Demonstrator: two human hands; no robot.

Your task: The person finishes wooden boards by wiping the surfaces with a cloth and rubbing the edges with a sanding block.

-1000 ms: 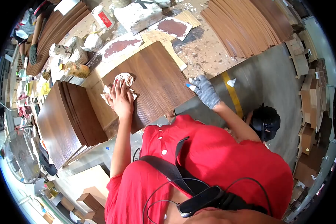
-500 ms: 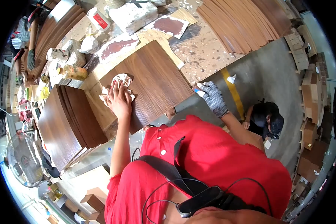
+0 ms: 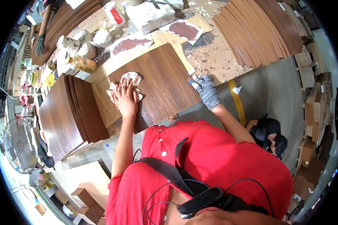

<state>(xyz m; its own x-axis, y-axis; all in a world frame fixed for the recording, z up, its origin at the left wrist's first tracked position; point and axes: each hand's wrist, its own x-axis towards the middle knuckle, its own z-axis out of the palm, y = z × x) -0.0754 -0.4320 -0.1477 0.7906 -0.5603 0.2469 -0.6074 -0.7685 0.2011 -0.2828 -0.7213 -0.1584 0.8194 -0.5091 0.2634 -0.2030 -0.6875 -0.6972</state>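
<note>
My left hand point(image 3: 125, 100), bare, presses a crumpled whitish cloth point(image 3: 133, 78) with brown stains onto a dark brown wood-grain board point(image 3: 161, 82). The cloth bunches out around the fingers, near the board's left side. At the board's right edge is my right hand point(image 3: 207, 92), in a grey knit glove with white and blue at the fingertips. Its fingers close around that edge; their undersides are hidden. Left of the board stands a stack of similar dark boards point(image 3: 73, 108).
Beyond the board lie paint-smeared sheets point(image 3: 131, 45), a white-wrapped block point(image 3: 150, 17), a white cup point(image 3: 114, 14) and a jar of yellowish liquid point(image 3: 82, 63). A tall stack of brown panels point(image 3: 259, 33) stands at right. One person point(image 3: 268, 135) is low at right; a gloved co-worker's hand point(image 3: 40, 45) shows upper left.
My right hand has moved up and left onto the board's edge. My left hand stays on the cloth at about the same spot on the board. The view has shifted slightly.
</note>
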